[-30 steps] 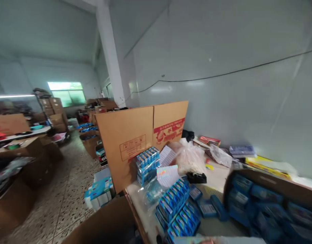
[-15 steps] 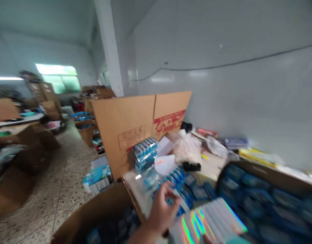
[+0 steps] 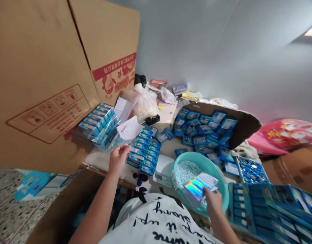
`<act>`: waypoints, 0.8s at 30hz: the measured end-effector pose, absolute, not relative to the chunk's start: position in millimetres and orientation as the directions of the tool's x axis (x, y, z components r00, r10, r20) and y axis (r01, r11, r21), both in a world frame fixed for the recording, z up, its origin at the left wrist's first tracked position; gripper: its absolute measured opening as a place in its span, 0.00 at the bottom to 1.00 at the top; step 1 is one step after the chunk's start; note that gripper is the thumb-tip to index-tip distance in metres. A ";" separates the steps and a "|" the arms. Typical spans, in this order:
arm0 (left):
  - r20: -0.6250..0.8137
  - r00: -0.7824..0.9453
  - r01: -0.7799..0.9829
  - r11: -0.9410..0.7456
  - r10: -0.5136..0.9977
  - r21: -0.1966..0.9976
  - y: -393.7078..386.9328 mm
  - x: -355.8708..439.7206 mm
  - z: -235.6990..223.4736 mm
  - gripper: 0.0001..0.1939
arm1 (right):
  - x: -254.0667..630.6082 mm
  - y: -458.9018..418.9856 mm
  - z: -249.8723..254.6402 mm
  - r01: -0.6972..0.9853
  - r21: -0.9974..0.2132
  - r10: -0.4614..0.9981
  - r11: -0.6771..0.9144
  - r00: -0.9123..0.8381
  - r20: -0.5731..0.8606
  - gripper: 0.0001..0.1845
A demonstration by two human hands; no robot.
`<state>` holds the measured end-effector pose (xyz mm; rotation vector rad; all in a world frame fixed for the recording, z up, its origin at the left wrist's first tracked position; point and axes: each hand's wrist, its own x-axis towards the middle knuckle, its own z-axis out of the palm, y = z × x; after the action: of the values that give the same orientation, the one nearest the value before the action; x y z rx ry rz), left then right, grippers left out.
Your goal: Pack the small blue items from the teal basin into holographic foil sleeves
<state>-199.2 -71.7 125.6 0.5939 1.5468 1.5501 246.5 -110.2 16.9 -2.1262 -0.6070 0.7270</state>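
Observation:
My left hand (image 3: 118, 157) reaches out over the table's left part, fingers curled, at the edge of a clear plastic wrap beside rows of small blue boxes (image 3: 144, 150). I cannot make out whether it holds anything. My right hand (image 3: 212, 200) is closed on a stack of shiny holographic cards (image 3: 198, 185), held over a teal bowl (image 3: 219, 176) of small white pieces. A wrapped pack of blue boxes (image 3: 98, 122) lies left of my left hand.
A tall folded cardboard sheet (image 3: 44, 78) stands at the left. An open carton (image 3: 245, 125) full of blue boxes lies at the back right. A white scale (image 3: 165, 167), paper slips (image 3: 129, 128), a plastic bag (image 3: 145, 103) and blue trays (image 3: 262, 206) crowd the table.
The view has swung from the room down to the table. My left hand has moved forward to the blue boxes. The holographic cards are now over the teal bowl.

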 end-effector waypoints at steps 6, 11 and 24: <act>-0.344 -0.329 -0.429 0.185 0.879 0.884 -57.0 -213.5 136.0 0.18 | 211.3 -93.2 49.6 0.566 -0.701 0.634 -0.434 0.745 0.209 0.44; -0.361 -0.155 -0.529 0.232 0.919 0.817 -54.6 -210.3 143.3 0.13 | 123.2 -59.9 103.5 0.594 -0.795 0.947 0.125 0.167 0.274 0.21; -0.243 -0.030 -0.267 0.227 0.970 0.937 -60.5 -187.7 146.7 0.15 | -0.5 -11.1 159.4 0.350 -0.922 0.841 0.164 -0.539 -0.055 0.22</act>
<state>-187.7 -60.5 146.7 0.8119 1.1606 1.1899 -0.5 -11.1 159.4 -1.1244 -1.9695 1.3583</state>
